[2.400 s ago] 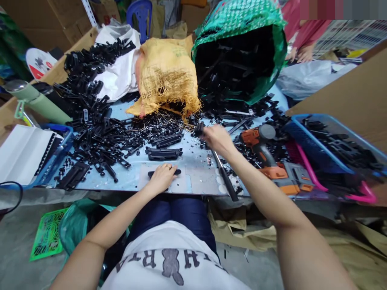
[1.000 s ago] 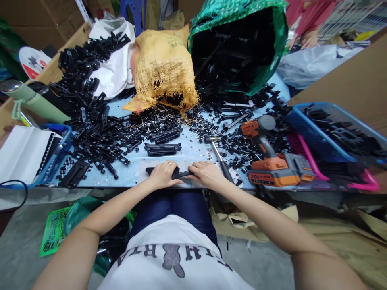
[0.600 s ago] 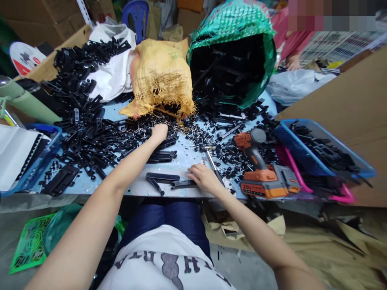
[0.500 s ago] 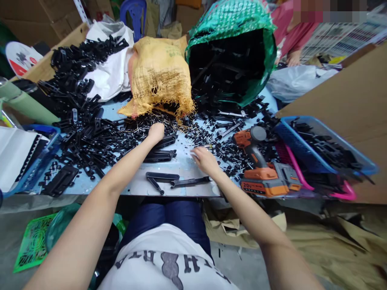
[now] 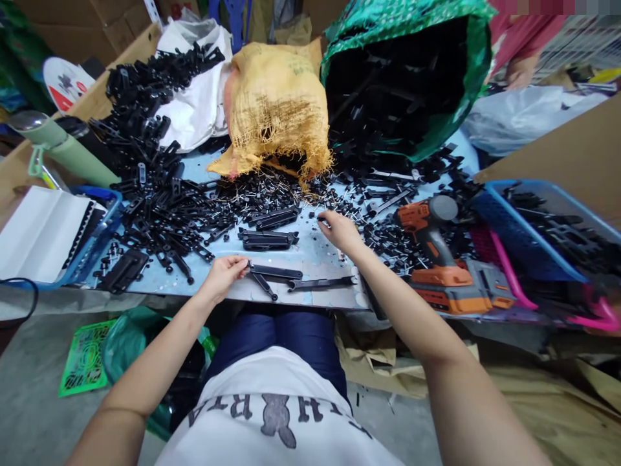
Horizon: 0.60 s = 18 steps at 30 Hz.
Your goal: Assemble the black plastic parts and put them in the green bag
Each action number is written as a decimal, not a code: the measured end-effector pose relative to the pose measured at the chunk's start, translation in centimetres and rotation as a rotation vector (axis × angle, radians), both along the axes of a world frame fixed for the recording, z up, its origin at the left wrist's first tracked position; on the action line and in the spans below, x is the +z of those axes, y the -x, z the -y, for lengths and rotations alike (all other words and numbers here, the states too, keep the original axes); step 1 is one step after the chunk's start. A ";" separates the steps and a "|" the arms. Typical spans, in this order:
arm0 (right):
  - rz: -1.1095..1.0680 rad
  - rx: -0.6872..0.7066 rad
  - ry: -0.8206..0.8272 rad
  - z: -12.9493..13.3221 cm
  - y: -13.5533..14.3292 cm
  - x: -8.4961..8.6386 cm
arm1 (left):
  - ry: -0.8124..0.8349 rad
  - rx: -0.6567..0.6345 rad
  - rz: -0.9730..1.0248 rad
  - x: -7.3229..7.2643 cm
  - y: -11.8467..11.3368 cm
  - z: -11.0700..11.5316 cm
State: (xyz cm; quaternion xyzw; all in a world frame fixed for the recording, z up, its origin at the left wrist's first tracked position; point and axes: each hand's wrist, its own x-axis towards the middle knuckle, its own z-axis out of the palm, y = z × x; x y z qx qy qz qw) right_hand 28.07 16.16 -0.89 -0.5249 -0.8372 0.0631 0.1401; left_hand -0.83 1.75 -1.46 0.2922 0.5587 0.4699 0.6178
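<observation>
The left hand (image 5: 224, 274) rested at the near edge of the pale blue tabletop (image 5: 315, 255), its fingers pinched closed on the left end of a flat black strip (image 5: 274, 272), which lay on the tabletop with a shorter black arm angling down from it. Just to the right of that strip lay a second black bar (image 5: 320, 283), untouched and roughly parallel to the edge. The right hand (image 5: 339, 230) was farther out, fingers curled and tips drawn together among the scattered small pins (image 5: 339, 207); whether it had one pinched could not be told. Between the two hands sat a stack of black brackets (image 5: 266, 239). An orange cordless drill (image 5: 436, 259) lay on its side to the right of the right hand, with a blue basket (image 5: 533, 226) of black parts beyond it. A yellow woven sack (image 5: 276, 103) and a green sack (image 5: 402, 65) stood open at the far side, and a large heap of black parts (image 5: 155, 168) covered the left.
</observation>
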 end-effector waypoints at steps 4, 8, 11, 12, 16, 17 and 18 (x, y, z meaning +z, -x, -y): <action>-0.256 0.089 0.026 2.5 -0.1 1.0 | -0.061 -0.041 -0.084 -0.1 -0.3 0.0; -0.293 0.178 0.088 5.0 0.0 2.3 | -0.097 -0.110 -0.175 -0.1 0.1 -0.2; -0.208 0.268 0.261 6.9 0.4 3.1 | -0.124 -0.083 -0.249 -0.4 0.3 -0.3; -0.156 0.298 0.311 7.4 0.7 3.4 | -0.138 -0.079 -0.278 -0.5 0.2 -0.3; 0.115 0.350 0.379 8.7 2.3 4.6 | -0.219 -0.081 -0.409 -0.9 -0.4 -0.3; 0.188 0.346 0.370 8.8 2.8 4.8 | -0.229 -0.076 -0.428 -1.0 -0.6 -0.3; 0.258 0.342 0.356 8.9 3.4 4.9 | -0.230 -0.069 -0.434 -1.1 -0.7 -0.3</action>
